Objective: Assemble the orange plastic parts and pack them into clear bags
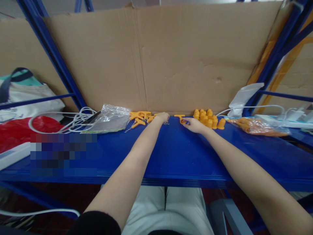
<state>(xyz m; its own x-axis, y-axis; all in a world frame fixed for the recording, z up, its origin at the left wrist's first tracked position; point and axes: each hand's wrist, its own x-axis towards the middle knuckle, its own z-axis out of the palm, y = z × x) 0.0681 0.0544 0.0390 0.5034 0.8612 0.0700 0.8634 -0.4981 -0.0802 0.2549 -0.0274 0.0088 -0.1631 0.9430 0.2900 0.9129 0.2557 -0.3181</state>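
Note:
My left hand (162,117) is closed at the back of the blue shelf, beside a heap of orange T-handled corkscrews (139,122) with metal spirals. A bit of metal spiral shows just under its fingers, but what they hold is hidden. My right hand (193,125) pinches the round, open-ended orange body of a corkscrew (182,121), whose T-handle points away toward the cardboard. To the right of that hand, several orange plastic sleeves (209,123) stand upright in a cluster.
A cardboard sheet (195,58) closes off the back of the blue shelf (171,156). Clear plastic bags (111,119) and white cables (81,115) lie at left, near a red bag (22,130). A bag of orange parts (259,126) and a power strip (281,119) lie at right.

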